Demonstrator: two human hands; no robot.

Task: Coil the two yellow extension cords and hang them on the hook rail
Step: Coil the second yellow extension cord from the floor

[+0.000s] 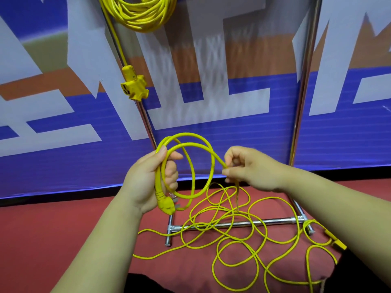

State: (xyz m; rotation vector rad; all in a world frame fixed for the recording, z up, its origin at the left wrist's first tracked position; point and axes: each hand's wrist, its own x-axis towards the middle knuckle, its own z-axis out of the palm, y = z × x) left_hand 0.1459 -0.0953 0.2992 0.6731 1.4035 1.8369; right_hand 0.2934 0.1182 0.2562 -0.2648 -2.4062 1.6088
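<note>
Well, my left hand (148,178) is curled round two loops of the loose yellow cord (185,134), thumb pressed on top, and the moulded plug (167,205) hangs just below my palm. My right hand (251,170) pinches the same cord between thumb and bent fingers, just beside the loops. From there it drops to the red floor (63,240), where the rest lies in a slack tangle of thin, glossy curves across the chrome base bar (264,222). The other yellow cord (141,17) hangs as a tight bundle at the top of the view, its tail running down to a chunky socket block (134,86).
</note>
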